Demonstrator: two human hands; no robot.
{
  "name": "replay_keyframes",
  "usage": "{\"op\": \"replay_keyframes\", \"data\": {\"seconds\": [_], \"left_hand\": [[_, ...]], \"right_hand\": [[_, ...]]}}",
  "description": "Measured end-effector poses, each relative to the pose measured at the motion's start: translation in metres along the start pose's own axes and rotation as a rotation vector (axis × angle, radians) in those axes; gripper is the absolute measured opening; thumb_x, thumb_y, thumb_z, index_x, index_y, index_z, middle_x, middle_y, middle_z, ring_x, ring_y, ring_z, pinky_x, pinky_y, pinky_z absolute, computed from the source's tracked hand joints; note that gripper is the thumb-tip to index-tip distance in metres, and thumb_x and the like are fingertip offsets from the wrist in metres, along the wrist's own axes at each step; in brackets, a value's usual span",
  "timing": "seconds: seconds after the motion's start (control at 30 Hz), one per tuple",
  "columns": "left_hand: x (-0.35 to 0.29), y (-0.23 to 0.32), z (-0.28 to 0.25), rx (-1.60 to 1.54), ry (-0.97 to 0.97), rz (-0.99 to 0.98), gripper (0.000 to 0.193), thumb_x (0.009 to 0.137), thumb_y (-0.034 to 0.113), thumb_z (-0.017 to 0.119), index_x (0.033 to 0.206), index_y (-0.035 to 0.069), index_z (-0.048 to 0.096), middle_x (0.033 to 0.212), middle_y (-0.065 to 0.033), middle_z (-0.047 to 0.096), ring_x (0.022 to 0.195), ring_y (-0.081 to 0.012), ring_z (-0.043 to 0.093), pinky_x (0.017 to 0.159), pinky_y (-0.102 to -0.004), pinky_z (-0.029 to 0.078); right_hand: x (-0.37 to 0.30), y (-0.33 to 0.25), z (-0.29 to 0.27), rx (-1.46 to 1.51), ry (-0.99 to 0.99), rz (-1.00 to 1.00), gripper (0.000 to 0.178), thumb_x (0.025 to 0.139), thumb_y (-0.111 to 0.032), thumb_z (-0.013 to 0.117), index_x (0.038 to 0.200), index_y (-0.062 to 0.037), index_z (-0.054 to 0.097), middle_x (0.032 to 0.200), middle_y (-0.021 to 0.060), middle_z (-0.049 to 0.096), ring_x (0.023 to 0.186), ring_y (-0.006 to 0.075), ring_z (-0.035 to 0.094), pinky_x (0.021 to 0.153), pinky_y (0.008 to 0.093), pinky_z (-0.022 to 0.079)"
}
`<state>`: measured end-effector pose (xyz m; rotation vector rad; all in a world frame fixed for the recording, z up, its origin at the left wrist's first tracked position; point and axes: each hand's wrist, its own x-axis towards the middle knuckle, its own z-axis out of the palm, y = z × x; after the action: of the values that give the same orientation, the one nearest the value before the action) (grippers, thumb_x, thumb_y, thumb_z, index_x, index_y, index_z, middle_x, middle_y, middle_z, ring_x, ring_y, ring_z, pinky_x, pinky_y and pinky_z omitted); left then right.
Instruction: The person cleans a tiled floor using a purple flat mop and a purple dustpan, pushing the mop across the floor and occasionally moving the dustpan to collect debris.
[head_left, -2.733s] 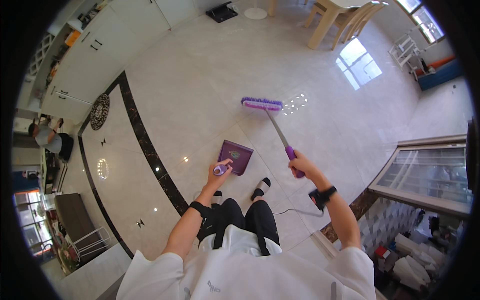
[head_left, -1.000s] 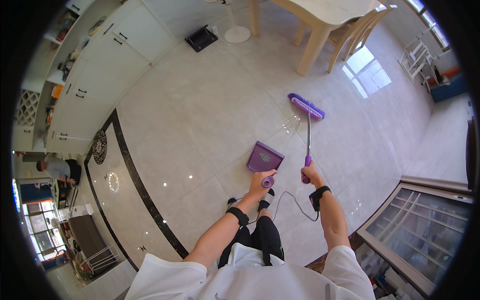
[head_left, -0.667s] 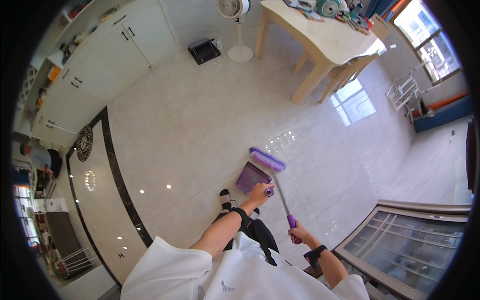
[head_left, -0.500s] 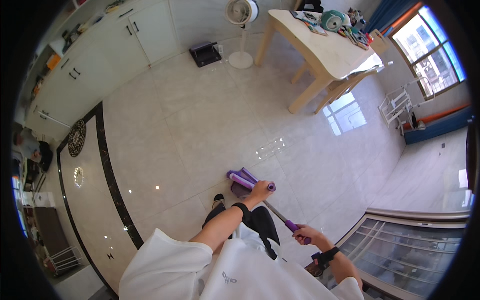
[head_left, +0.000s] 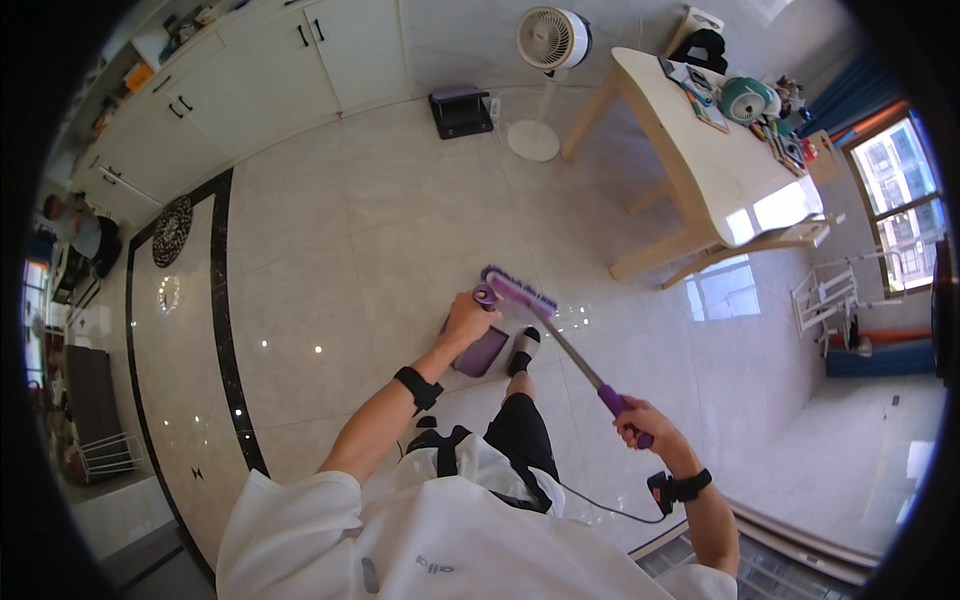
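Near your foot (head_left: 524, 346), dustpan (head_left: 481, 353): your left hand (head_left: 468, 320) grips its handle (head_left: 486, 297).
Broom (head_left: 572, 354): your right hand (head_left: 643, 425) wraps around its purple grip (head_left: 611, 400).

Here's the broom (head_left: 568, 348), running from the right hand (head_left: 640, 424) forward and leftward, its head ahead of the dustpan (head_left: 482, 354); and the dustpan's just left of the right foot (head_left: 523, 348)! Farther off, a standing fan (head_left: 547, 40) between cabinets (head_left: 275, 80) on the left and the surface (head_left: 680, 140) on the right, small fan (head_left: 748, 100) on that surface, chair (head_left: 765, 240) at its near edge.
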<state>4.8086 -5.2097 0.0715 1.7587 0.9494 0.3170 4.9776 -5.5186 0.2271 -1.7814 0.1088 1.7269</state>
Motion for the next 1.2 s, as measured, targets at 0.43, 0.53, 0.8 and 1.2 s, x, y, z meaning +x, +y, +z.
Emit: {"op": "replay_keyframes", "data": {"seconds": [0.43,0.53,0.8,1.2], "left_hand": [[0.203,0.023,0.023,-0.225,0.069,-0.095,0.019,0.077,0.003,0.066,0.096,0.003,0.067,0.073,0.0014,0.062,0.069,-0.0059,0.056,0.066,-0.0217,0.046],[0.227,0.020,0.014,-0.115,0.034,-0.114,0.019,0.076,0.002,0.066,0.095,0.003,0.067,0.073,0.0018,0.062,0.068,-0.0053,0.055,0.065,-0.0213,0.046],[0.247,-0.009,-0.009,-0.077,0.100,0.023,0.025,0.068,0.018,0.070,0.093,0.016,0.069,0.084,-0.0141,0.066,0.083,-0.0325,0.063,0.073,-0.0400,0.050],[0.224,-0.029,-0.108,0.044,0.283,-0.151,0.022,0.070,0.016,0.065,0.090,0.010,0.070,0.083,-0.0153,0.067,0.080,-0.0319,0.064,0.073,-0.0369,0.051]], "right_hand": [[0.382,-0.292,-0.127,-0.253,0.009,-0.318,0.011,0.072,0.003,0.054,0.079,0.0042,0.046,0.054,0.0107,0.052,0.044,0.0227,0.056,0.036,0.0364,0.044],[0.437,-0.283,-0.094,-0.324,0.163,-0.287,0.037,0.071,0.004,0.054,0.102,0.0059,0.034,0.059,0.0143,0.053,0.046,0.0239,0.057,0.038,0.0382,0.046],[0.308,-0.219,-0.040,-0.405,-0.125,-0.032,0.054,0.074,0.000,0.055,0.117,-0.0040,0.022,0.065,0.0109,0.052,0.045,0.0219,0.053,0.040,0.0355,0.046],[0.150,-0.436,0.067,-0.468,-0.304,0.427,0.051,0.078,0.003,0.057,0.124,-0.0132,0.041,0.063,0.0040,0.047,0.044,0.0068,0.042,0.034,0.0191,0.034]]}}
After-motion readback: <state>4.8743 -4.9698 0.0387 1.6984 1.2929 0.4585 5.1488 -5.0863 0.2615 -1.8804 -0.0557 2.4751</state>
